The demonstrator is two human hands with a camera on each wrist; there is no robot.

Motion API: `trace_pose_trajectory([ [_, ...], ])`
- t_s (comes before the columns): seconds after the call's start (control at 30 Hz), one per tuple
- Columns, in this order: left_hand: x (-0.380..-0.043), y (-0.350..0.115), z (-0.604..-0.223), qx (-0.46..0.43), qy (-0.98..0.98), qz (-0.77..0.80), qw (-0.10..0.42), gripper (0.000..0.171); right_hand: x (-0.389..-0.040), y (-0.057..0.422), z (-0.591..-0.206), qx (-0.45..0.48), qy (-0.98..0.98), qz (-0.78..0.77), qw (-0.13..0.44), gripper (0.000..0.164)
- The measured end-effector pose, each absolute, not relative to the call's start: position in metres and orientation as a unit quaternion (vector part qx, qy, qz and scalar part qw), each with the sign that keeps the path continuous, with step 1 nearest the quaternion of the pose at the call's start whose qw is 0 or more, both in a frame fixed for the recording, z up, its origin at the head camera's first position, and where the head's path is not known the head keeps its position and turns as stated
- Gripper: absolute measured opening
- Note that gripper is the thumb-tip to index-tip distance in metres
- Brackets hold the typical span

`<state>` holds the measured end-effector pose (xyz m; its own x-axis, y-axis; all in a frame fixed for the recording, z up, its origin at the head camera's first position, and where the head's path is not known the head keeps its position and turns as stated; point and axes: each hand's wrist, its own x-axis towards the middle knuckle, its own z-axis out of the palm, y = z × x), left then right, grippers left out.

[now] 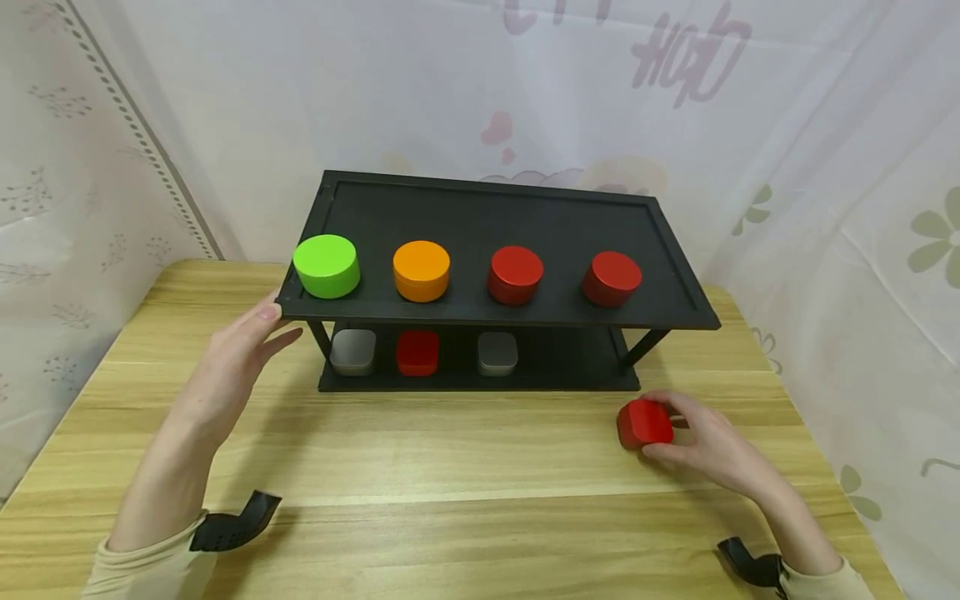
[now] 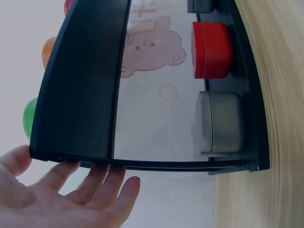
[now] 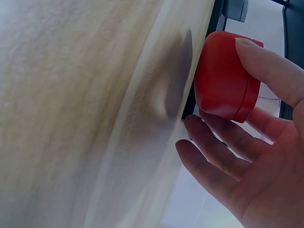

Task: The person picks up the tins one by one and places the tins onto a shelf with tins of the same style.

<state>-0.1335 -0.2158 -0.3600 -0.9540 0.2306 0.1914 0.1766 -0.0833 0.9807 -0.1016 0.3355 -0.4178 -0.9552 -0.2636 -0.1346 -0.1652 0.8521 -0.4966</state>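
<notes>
My right hand (image 1: 701,442) pinches a red square tin (image 1: 645,423) with rounded corners between thumb and fingers, in front of the rack's right end. In the right wrist view the lid seam of this red tin (image 3: 223,78) faces the palm, and a shadow lies on the tabletop beside it. My left hand (image 1: 238,348) holds the front left corner of a black two-tier rack (image 1: 487,212), thumb at the top edge and fingers against the end. On its lower shelf stand a silver tin (image 1: 353,352), another red square tin (image 1: 417,352) and a second silver tin (image 1: 497,353).
Along the upper shelf's front stand round tins: green (image 1: 327,267), orange (image 1: 422,272), red (image 1: 515,276) and another red (image 1: 612,279). The rack rests on a wooden table (image 1: 450,517), with a printed white cloth (image 1: 420,92) hanging behind and at both sides.
</notes>
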Motion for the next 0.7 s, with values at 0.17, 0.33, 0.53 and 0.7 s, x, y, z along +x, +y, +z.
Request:
trace_pose_trajectory([
  [0.17,-0.134,-0.216,-0.36,0.155,0.674,0.722,0.019,0.043,-0.104,0.332,-0.416,-0.115,0.959,-0.241,0.092,0.07],
  [0.33,-0.134,-0.216,-0.36,0.153,0.679,0.718,0.02,0.043,-0.106,0.329,-0.415,-0.109,0.958,-0.248,0.093,0.069],
  [0.53,-0.134,-0.216,-0.359,0.153,0.683,0.714,0.019,0.043,-0.107,0.325,-0.414,-0.112,0.957,-0.254,0.09,0.067],
  [0.7,-0.133,-0.215,-0.359,0.154,0.683,0.714,0.018,0.043,-0.109,0.322,-0.414,-0.127,0.953,-0.263,0.079,0.066],
])
